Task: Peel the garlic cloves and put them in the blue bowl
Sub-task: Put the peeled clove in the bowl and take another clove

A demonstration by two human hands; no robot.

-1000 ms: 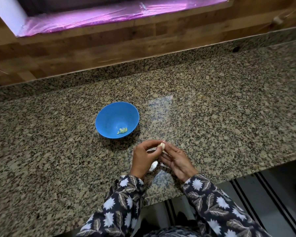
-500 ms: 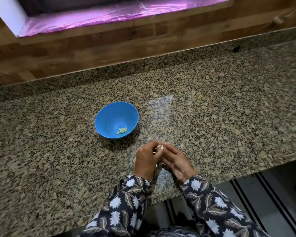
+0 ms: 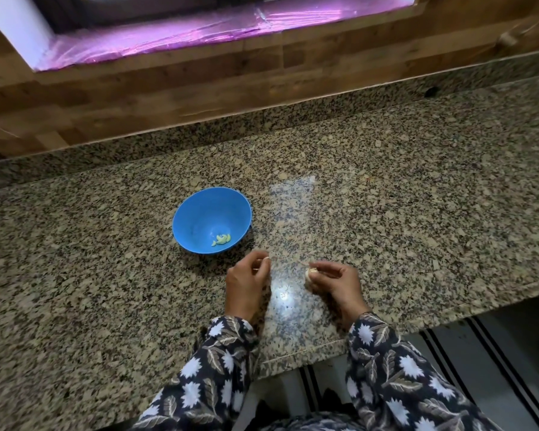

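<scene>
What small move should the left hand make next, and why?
Probably carry the small pale piece pinched by the left hand over the blue bowl just beyond it, if it is peeled; the right hand holds more garlic.

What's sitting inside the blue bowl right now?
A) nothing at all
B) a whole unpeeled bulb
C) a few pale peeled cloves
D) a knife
C: a small cluster of peeled cloves lies at the bottom of the blue bowl, toward its near side.
</scene>
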